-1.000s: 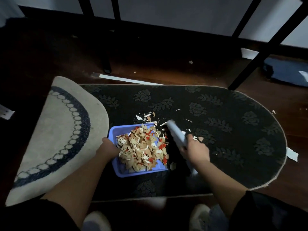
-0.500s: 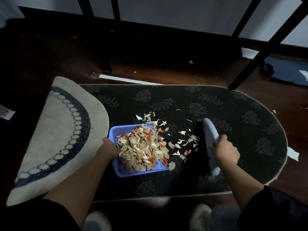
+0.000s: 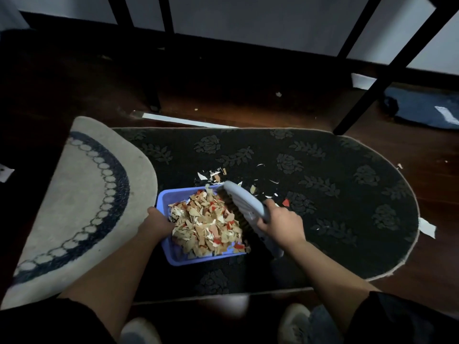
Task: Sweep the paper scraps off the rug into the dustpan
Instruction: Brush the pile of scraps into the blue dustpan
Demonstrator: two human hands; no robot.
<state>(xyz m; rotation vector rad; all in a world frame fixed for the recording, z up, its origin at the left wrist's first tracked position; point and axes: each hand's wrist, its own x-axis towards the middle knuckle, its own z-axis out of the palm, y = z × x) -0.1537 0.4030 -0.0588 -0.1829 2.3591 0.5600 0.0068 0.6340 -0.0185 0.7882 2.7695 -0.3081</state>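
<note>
Paper scraps [image 3: 207, 225], tan, white and red, lie heaped inside the blue dustpan [image 3: 166, 194], which sits on the dark floral rug [image 3: 335, 170] near its near edge, left of centre. Loose scraps [image 3: 285, 202] remain on the rug just beyond and to the right of the pan's far right corner.

Left hand [image 3: 156, 223]: reaches in from the lower left with the forearm extended, fingers curled over the pan's left wall, gripping it.

Right hand [image 3: 279, 225]: comes in from the lower right, knuckles up, fingers wrapped and clamped around the handle of the pale blue hand brush [image 3: 242, 201]. The brush lies diagonally along the pan's right side, head toward the far right corner, bristles touching the heap.

A beige rug with a dark ring pattern [image 3: 82, 207] overlaps the dark rug's left end. A white strip [image 3: 183, 121] lies on the wooden floor [image 3: 248, 105] just beyond the rug's far edge. One white scrap [image 3: 426, 227] sits at the rug's right end. Black furniture legs [image 3: 387, 73] stand beyond the far edge. Two shoes [image 3: 294, 324] show at the bottom.
</note>
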